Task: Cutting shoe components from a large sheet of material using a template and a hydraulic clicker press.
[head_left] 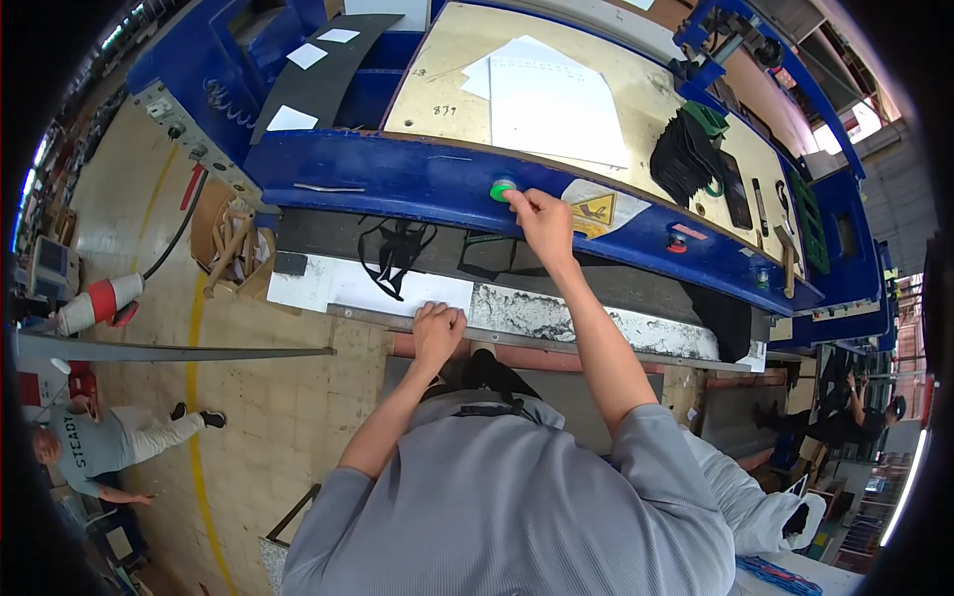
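Note:
The fingers of my right hand are curled, and their tips touch a round green button on the front of a blue machine. Lower and to the left, my left hand rests on the near edge of the machine's low ledge, fingers bent over a white sheet. No object shows in its grasp. Behind that sheet, tangled black strap-like cut pieces lie on the dark bed under the blue beam. Another black loop-shaped piece lies farther right.
On the machine's top board are white papers, a stack of black pieces, a phone and a hammer. A red button sits right of the warning sign. Two other people stand left and right.

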The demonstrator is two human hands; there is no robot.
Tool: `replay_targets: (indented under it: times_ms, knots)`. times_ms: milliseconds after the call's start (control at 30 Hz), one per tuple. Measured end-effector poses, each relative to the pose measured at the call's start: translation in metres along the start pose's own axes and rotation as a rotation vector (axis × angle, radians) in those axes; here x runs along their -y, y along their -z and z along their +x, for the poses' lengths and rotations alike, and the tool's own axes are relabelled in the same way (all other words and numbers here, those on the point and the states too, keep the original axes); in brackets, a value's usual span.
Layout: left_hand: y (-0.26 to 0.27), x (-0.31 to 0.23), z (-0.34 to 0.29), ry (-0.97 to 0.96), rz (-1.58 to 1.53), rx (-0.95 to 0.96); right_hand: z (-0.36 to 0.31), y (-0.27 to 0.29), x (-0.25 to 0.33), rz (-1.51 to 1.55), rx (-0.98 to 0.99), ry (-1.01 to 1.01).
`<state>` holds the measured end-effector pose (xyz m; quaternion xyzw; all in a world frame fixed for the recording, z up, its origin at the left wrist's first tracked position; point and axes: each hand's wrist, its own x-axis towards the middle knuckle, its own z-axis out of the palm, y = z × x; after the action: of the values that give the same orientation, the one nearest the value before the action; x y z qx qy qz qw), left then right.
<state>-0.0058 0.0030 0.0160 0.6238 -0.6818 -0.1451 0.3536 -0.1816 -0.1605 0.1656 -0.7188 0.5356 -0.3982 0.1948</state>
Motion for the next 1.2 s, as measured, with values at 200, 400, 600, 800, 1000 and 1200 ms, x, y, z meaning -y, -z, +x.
replay_targets:
  times_ms: [200, 400, 600, 800, 1000, 1200]
  knots:
    - [0.005, 0.0, 0.002, -0.074, 0.101, -0.077, -0.042, 0.024, -0.001, 0.341, 0.406, -0.423]
    - [0.009, -0.007, 0.003, -0.073, 0.118, -0.057, -0.197, 0.021, -0.052, -0.165, 0.351, -0.142]
    - [-0.008, -0.024, -0.013, -0.058, 0.332, 0.071, -0.245, 0.021, -0.07, -0.392, 0.294, -0.07]
    - [-0.016, -0.02, -0.017, 0.018, 0.15, -0.098, -0.243, 0.009, -0.057, -0.408, 0.31, -0.014]
    - [-0.009, -0.013, -0.026, 0.017, 0.125, -0.045, -0.25, 0.002, -0.056, -0.494, 0.388, -0.131]
    - [0.006, -0.01, -0.055, 0.045, 0.064, 0.115, -0.246, 0.012, -0.057, -0.325, 0.576, -0.052]
